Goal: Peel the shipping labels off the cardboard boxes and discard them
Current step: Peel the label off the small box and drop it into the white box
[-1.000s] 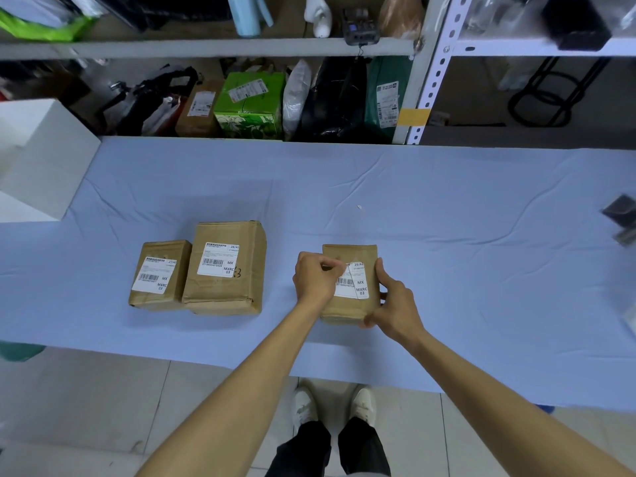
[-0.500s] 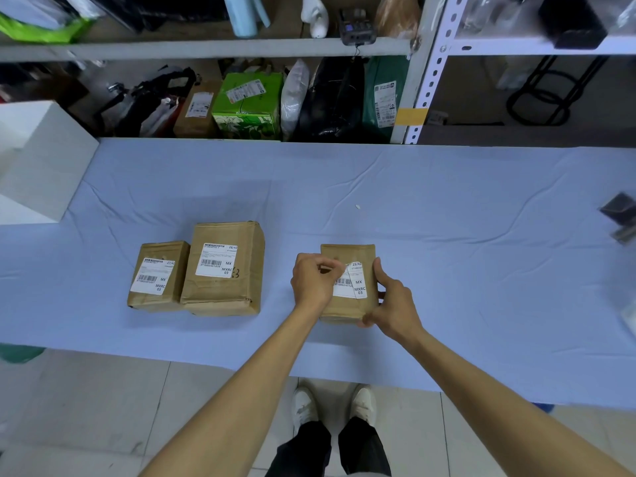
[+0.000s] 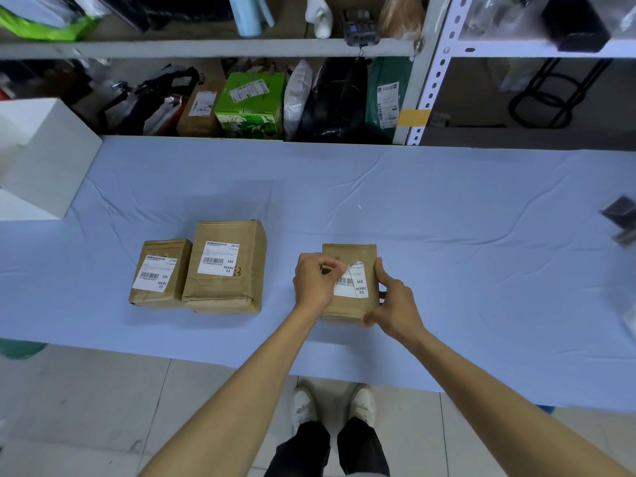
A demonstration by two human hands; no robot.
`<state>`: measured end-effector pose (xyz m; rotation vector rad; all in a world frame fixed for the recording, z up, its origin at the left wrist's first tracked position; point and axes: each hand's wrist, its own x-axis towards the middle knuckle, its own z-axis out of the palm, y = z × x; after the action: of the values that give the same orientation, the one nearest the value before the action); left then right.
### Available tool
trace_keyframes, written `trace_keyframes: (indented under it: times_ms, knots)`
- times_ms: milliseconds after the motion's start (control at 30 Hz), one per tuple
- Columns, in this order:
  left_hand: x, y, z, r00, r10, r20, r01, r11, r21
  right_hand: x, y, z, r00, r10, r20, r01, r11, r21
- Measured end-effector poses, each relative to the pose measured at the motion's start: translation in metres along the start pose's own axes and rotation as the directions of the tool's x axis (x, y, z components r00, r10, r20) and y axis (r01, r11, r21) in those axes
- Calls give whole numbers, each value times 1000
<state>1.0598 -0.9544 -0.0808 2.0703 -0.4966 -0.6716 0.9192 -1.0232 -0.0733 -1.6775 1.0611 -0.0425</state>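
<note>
Here, a pale blue tablecloth, creased in fine wrinkles, covers the long table, and three brown cardboard boxes sit on its near half. At the left a small box touches a larger box; each carries a flat white rectangular label with a barcode, and their cardboard is dented and rumpled at the edges. Well apart to the right stands the third box, between the two hands. The right hand grips its right side and near corner, fingers curled round the edge. The left hand covers the box's left part and pinches the far left corner of its shipping label, which curls up off the cardboard there while the rest lies stuck flat. A white box with smooth faces stands at the far left of the table. Behind the table, grey metal shelving holds a green carton, dark bags and parcels.
</note>
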Motion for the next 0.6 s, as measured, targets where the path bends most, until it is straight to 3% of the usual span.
trace_keyframes:
  times_ms: [600]
  knots:
    - [0, 4, 0, 999, -38, 24, 38, 999, 23, 0, -1, -1, 1000, -3, 7, 3, 1000, -24]
